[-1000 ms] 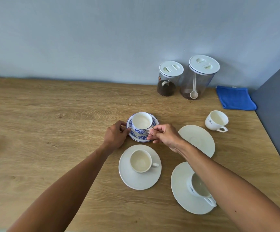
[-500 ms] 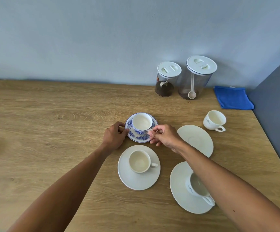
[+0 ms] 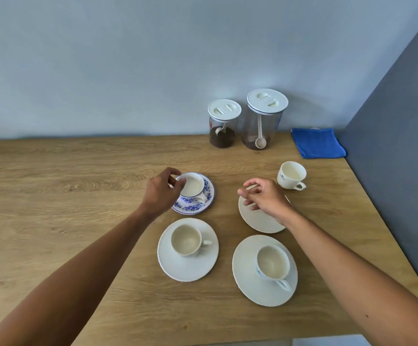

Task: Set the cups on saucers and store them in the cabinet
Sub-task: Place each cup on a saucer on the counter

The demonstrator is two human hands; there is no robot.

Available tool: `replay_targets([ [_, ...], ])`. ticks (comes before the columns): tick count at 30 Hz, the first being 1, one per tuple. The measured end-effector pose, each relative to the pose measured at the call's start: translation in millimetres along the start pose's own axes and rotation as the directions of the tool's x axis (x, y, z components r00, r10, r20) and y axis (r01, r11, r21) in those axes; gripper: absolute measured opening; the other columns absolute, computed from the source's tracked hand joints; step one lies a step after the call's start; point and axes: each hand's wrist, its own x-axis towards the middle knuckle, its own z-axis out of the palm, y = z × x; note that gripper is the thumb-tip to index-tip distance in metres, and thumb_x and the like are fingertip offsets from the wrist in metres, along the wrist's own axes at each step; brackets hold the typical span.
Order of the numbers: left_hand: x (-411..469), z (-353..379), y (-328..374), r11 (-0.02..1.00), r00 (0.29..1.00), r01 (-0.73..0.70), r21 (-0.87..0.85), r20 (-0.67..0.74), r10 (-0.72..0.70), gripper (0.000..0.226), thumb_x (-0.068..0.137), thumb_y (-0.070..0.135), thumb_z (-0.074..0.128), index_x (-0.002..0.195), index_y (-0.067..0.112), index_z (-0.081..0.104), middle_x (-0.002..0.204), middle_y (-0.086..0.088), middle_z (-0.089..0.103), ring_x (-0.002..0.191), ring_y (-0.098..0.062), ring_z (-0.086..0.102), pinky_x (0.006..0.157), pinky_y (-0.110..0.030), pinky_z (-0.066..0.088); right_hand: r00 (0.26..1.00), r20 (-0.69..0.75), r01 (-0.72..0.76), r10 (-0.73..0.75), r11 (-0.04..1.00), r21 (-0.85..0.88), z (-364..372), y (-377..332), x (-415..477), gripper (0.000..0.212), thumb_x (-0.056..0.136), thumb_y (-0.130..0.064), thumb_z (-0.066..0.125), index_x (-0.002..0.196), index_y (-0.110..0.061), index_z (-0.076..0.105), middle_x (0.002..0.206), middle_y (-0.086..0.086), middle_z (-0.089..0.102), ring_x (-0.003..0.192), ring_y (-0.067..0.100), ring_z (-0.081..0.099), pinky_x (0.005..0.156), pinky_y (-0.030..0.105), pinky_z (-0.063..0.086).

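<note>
The left hand has its fingers curled over the rim of the blue-patterned cup and seems to pinch it on the side away from the handle. The cup sits on the blue-patterned saucer directly beneath them. The right hand holds nothing. Its fingers hang loosely curled just above the bare saucer.

The step in hand looks like pairing the last set. To do it well, the right fingers should reach past the saucer's far edge to the loose cup. It stands on the worktop just beyond them and to their right, handle turned to the near side. They should take it by that handle and set it centred on the saucer below the palm. Nearer the person than either hand's fingers, the middle cup and the near-right cup are already paired up.
</note>
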Motion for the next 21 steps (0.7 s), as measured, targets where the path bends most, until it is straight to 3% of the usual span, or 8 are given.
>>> replay_targets([
  [8, -2.7, 62.1, 78.0, 0.990, 0.974, -0.142, -0.005, 0.177, 0.141, 0.026, 0.090, 0.030, 0.064, 0.111, 0.014, 0.062, 0.078, 0.001, 0.066, 0.073, -0.016, 0.059, 0.072, -0.023, 0.040, 0.964, -0.266, -0.023, 0.014, 0.999, -0.032, -83.0, 24.7, -25.9, 0.022, 0.084, -0.026, 0.078, 0.099, -0.013, 0.069, 0.080, 0.009, 0.072, 0.063, 0.014, 0.071, 0.061, 0.031, 0.061],
  [14, -10.4, 111.8, 99.4, 0.997, 0.928, -0.048, 0.064, 0.372, 0.021, 0.038, 0.090, 0.034, 0.063, 0.122, 0.016, 0.055, 0.084, 0.000, 0.065, 0.086, -0.021, 0.062, 0.076, -0.027, 0.043, 0.896, -0.441, -0.086, 0.051, 0.994, -0.060, -111.4, 47.0, -24.2, 0.025, 0.088, -0.036, 0.073, 0.091, -0.013, 0.064, 0.079, 0.006, 0.071, 0.053, 0.012, 0.063, 0.050, 0.026, 0.058],
  [21, -18.1, 137.0, 95.6, 0.980, 0.889, 0.035, 0.194, 0.442, -0.119, 0.047, 0.089, 0.037, 0.063, 0.130, 0.018, 0.048, 0.110, -0.013, 0.066, 0.103, -0.029, 0.062, 0.092, -0.040, 0.052, 0.904, -0.415, -0.100, 0.099, 0.995, 0.020, -110.9, 59.7, -13.0, 0.020, 0.093, -0.032, 0.068, 0.101, -0.013, 0.066, 0.081, 0.007, 0.069, 0.056, 0.014, 0.064, 0.048, 0.024, 0.056],
])
